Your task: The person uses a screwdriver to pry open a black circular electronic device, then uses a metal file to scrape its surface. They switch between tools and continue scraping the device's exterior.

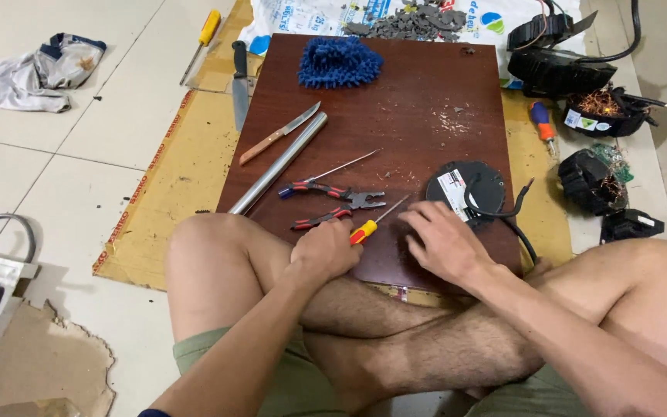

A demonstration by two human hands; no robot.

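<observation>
The left hand (324, 251) grips a red-and-yellow screwdriver (372, 223), while the right hand (443, 245) rests open, palm down, beside the round black unit (465, 191). The tip points toward those fingers, so a slip could jab them.

- Left hand (324, 251): closed around the red-and-yellow-handled screwdriver (366, 229), shaft lying on the dark brown wooden board (426, 85)
- Right hand (441, 243): fingers spread flat on the board, just beside the round black disc-shaped unit (465, 189)

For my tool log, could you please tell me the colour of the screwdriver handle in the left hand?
Yellow and red, on the screwdriver the left hand grips; head view.
</observation>
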